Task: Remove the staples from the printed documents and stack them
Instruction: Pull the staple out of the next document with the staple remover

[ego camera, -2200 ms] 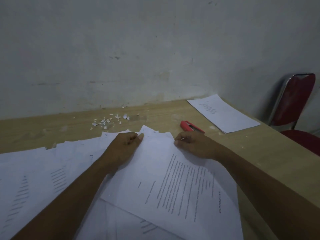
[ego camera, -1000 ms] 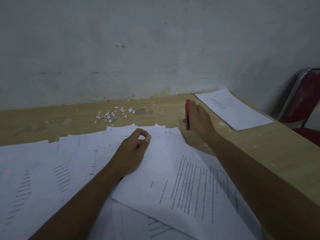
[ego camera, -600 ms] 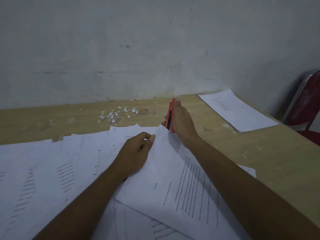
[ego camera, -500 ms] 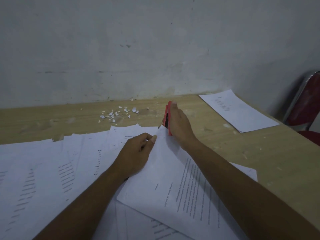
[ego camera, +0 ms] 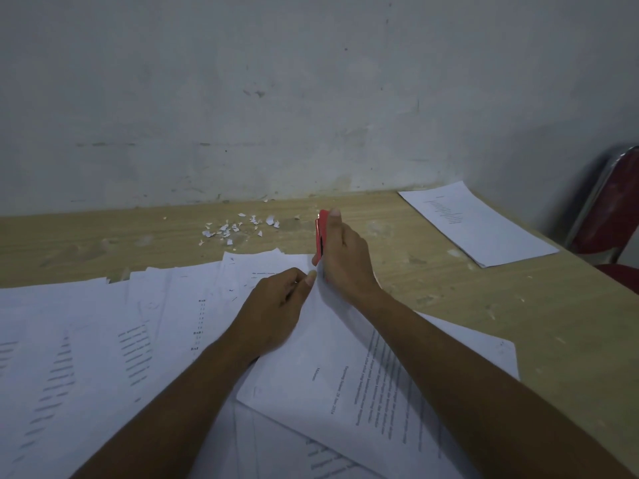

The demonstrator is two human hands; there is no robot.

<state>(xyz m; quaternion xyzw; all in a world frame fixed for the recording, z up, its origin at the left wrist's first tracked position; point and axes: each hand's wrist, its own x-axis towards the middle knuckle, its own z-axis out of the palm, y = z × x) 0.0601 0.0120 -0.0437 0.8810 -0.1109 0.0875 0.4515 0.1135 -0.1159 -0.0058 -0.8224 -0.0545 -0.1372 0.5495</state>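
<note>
A printed document [ego camera: 345, 385] lies askew on top of the spread papers in front of me. My left hand [ego camera: 276, 309] pinches its far corner between thumb and forefinger. My right hand [ego camera: 342, 261] grips a red staple remover [ego camera: 321, 236], held upright with its lower end at that same corner, right beside my left thumb. The staple itself is hidden by my fingers. A separate white stack of printed sheets [ego camera: 473, 223] rests at the far right of the wooden table [ego camera: 449, 292].
Several loose printed sheets [ego camera: 86, 340] cover the left and near part of the table. Small torn paper scraps [ego camera: 235, 228] lie near the grey wall. A red chair [ego camera: 612, 216] with a metal frame stands past the table's right edge.
My right hand reached to the red staple remover on the table, picked it up and brought it left to the corner my left hand holds. The remover's tip is lower and closer to the corner.
</note>
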